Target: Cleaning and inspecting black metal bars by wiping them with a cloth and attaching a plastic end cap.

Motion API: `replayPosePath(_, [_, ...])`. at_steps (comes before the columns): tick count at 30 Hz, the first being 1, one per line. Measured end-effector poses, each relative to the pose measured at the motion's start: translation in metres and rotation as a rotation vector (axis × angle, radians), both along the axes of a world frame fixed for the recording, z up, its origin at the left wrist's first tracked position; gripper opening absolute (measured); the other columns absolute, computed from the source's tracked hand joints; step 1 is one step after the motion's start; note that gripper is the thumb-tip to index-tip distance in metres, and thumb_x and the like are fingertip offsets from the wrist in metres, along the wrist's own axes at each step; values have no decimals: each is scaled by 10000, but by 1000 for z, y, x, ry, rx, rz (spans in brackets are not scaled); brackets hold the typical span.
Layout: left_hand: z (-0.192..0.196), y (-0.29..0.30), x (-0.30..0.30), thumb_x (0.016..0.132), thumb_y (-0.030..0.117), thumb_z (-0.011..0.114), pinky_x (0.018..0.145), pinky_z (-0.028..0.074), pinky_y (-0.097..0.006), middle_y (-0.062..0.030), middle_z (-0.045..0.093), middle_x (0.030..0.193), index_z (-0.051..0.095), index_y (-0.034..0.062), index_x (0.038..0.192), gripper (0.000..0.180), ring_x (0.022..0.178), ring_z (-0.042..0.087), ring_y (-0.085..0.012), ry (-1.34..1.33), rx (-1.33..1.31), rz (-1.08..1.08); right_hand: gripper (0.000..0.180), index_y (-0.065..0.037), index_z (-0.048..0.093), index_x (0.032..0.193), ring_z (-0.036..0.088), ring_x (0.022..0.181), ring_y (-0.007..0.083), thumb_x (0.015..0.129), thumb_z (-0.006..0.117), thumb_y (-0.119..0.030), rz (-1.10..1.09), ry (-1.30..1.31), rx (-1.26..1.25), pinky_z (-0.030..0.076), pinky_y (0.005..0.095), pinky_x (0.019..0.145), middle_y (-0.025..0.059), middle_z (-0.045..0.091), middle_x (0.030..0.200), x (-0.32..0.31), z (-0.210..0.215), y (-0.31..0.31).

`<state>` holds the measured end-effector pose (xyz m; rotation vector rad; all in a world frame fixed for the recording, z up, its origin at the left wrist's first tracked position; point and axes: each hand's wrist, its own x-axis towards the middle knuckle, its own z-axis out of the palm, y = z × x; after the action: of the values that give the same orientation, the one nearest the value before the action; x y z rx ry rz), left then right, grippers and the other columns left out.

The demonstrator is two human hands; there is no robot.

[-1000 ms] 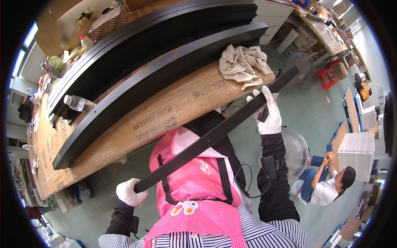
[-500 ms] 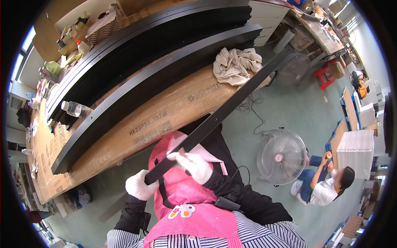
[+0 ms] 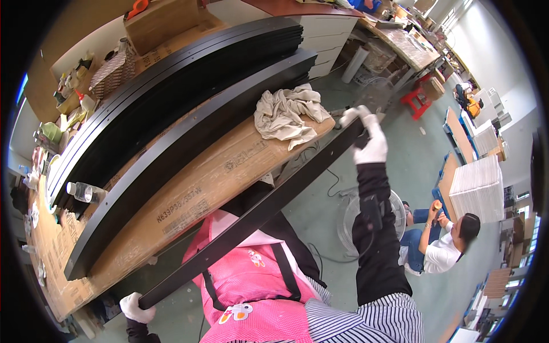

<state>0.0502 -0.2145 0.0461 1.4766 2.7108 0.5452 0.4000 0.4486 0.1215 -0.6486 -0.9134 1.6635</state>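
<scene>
A long, flat black strip (image 3: 251, 220) lies slantwise across the front of my pink apron, running from lower left to upper right. My left hand (image 3: 138, 309), in a white glove, is closed on its lower left end. Out at the far right end, my right hand (image 3: 370, 140), also gloved in white, grips the strip with fingers wrapped over its edge. Beyond it, on the cardboard-covered table (image 3: 194, 200), rests a stack of similar black strips (image 3: 189, 126) standing on edge. A crumpled cream cloth (image 3: 289, 114) lies near the strip's right part.
A clear plastic bottle (image 3: 86, 192) stands by the stack's left end. Farther back sit a woven basket (image 3: 111, 74) and a cardboard box (image 3: 163, 28). A floor fan (image 3: 349, 223) is behind my right forearm. A seated person (image 3: 440, 243) works at the right, near stacked white sheets (image 3: 477, 191).
My right hand has moved from the strip's middle out to its far right end. My left hand has slid down to the lower left end. The view has shifted.
</scene>
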Motion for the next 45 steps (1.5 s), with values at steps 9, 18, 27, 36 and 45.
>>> replayPosePath(9, [-1, 34, 40, 540, 189, 791, 546, 529, -456, -177, 622, 614, 605, 72, 672, 255, 587, 649, -410, -113, -87, 116, 475, -200, 486, 1547, 312, 1513, 481, 1108, 512, -378, -115, 302, -349, 402, 721, 1125, 269, 205, 1685, 27, -73, -34])
replayPosePath(18, [4, 153, 51, 633, 236, 804, 567, 555, -436, -127, 658, 638, 657, 117, 732, 213, 606, 693, -361, -165, -67, -82, 300, 5, 668, 1311, 581, 1357, 414, 1100, 530, -158, 633, 263, -117, 550, 552, 1060, 214, 485, 1579, -62, -86, -196])
replayPosePath(27, [43, 260, 98, 858, 111, 656, 617, 535, -456, -111, 632, 750, 600, 46, 1032, 195, 692, 673, -325, -27, 111, -238, 417, -75, 573, 1466, 680, 1162, 335, 1079, 601, -229, 321, -86, -511, 599, 493, 949, 140, 641, 1324, -104, -57, -257])
replayPosePath(36, [34, 242, 96, 871, 194, 642, 654, 485, -321, -17, 543, 812, 629, 21, 1224, 393, 727, 598, -165, 436, 120, -88, 388, -144, 651, 1405, 720, 1092, 311, 1057, 653, -314, 160, -219, -502, 627, 449, 908, 140, 706, 1268, -43, -80, -173])
replayPosePath(45, [76, -11, -84, 911, 74, 622, 849, 579, -443, -120, 732, 1029, 665, 78, 1249, 340, 947, 716, -318, 713, -55, 123, 414, -118, 652, 1424, 708, 1122, 253, 1064, 639, -321, 11, -331, -372, 645, 339, 892, 118, 710, 1261, 46, -98, -44])
